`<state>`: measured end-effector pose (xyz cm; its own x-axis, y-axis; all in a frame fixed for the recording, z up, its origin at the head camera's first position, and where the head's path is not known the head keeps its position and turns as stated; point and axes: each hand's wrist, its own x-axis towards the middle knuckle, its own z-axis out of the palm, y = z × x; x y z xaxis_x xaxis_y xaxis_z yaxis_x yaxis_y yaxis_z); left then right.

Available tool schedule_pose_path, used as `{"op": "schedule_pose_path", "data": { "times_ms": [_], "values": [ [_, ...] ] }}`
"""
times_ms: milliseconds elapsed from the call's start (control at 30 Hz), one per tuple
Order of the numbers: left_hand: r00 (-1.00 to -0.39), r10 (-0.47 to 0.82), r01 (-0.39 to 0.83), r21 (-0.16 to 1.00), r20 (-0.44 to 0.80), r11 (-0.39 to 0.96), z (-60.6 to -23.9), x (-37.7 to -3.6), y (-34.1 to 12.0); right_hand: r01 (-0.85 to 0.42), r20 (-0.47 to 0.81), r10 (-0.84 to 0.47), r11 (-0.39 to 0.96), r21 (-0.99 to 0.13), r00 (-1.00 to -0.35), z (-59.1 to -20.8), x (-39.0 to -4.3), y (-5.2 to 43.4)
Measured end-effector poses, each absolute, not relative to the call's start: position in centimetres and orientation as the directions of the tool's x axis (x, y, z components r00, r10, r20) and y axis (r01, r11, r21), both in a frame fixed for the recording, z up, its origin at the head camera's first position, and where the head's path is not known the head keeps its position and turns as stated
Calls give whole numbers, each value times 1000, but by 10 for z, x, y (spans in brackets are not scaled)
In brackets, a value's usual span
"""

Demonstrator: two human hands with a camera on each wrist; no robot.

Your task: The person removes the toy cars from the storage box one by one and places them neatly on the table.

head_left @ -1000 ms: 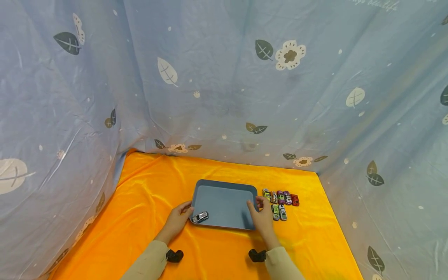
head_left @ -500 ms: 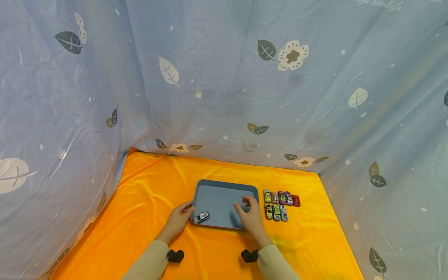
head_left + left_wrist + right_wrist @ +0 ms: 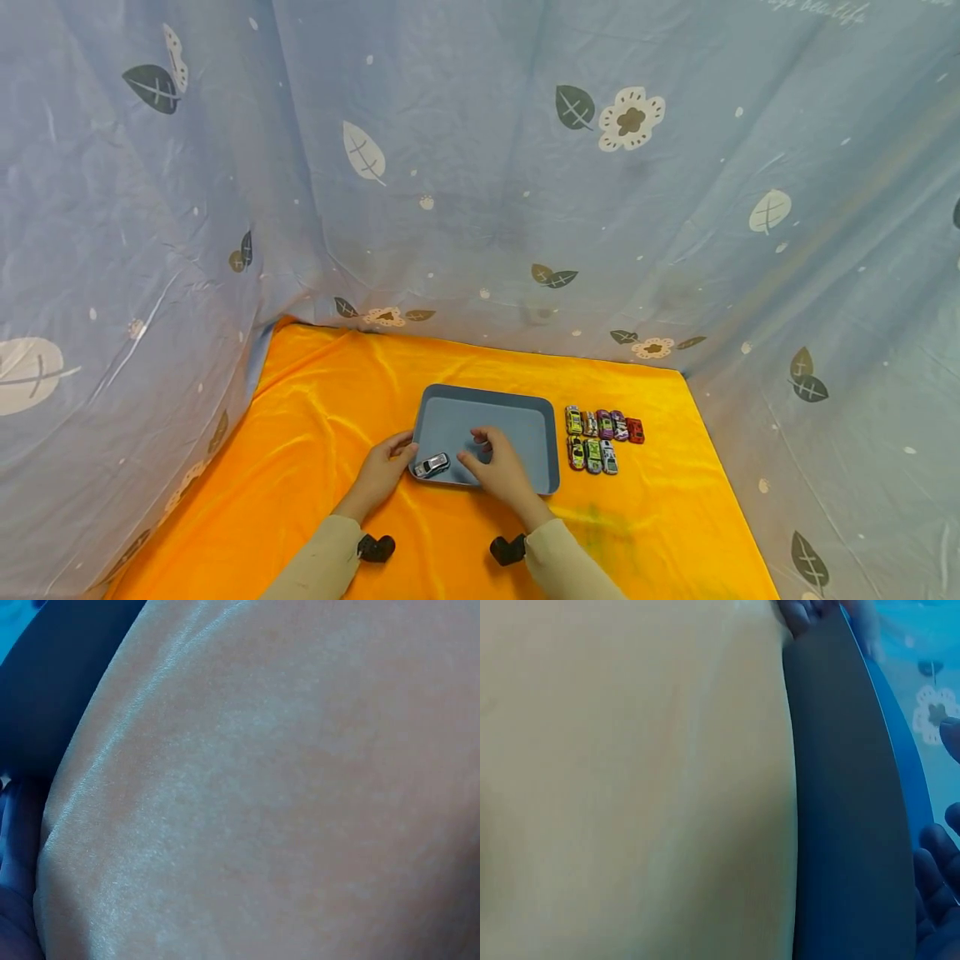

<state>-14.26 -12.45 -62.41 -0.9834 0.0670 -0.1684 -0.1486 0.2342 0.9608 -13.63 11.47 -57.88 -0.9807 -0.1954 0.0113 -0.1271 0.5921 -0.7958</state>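
Observation:
A grey-blue rectangular tray (image 3: 517, 425) lies on the orange cloth. My left hand (image 3: 378, 472) holds its left edge, thumb at the rim. In the tray's near left corner sits a silver toy car (image 3: 432, 465), close to the left thumb. My right hand (image 3: 504, 475) hovers over the middle of the tray, fingers loosely bent and thumb apart, just right of that car and holding nothing. The right wrist view catches the tray's dark outer wall (image 3: 847, 787) and bent right fingers (image 3: 939, 874). Mostly blurred skin or cloth fills the left wrist view.
Right of the tray, several colourful toy cars (image 3: 605, 425) stand side by side in two rows, a red car (image 3: 635, 431) at the end. Orange cloth (image 3: 337, 375) covers the surface. Blue patterned curtains (image 3: 465, 167) enclose the back and sides.
My right hand has left the tray's right edge and moved left over the tray toward the silver car. The left hand has stayed at the left edge.

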Motion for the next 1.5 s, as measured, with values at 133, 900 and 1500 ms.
{"op": "schedule_pose_path", "data": {
  "times_ms": [133,900,1500],
  "values": [
    [-983,69,-149,960,-170,237,-623,-143,-125,-127,-23,-247,575,-808,-969,-579,-139,103],
    [-983,83,-136,958,-161,252,-624,-143,-126,-130,-157,-364,651,-748,-918,-588,-147,84],
    [-981,87,-148,958,-174,246,-624,-141,-126,-158,-181,-399,680,-716,-899,-586,-149,83]
  ]
}}
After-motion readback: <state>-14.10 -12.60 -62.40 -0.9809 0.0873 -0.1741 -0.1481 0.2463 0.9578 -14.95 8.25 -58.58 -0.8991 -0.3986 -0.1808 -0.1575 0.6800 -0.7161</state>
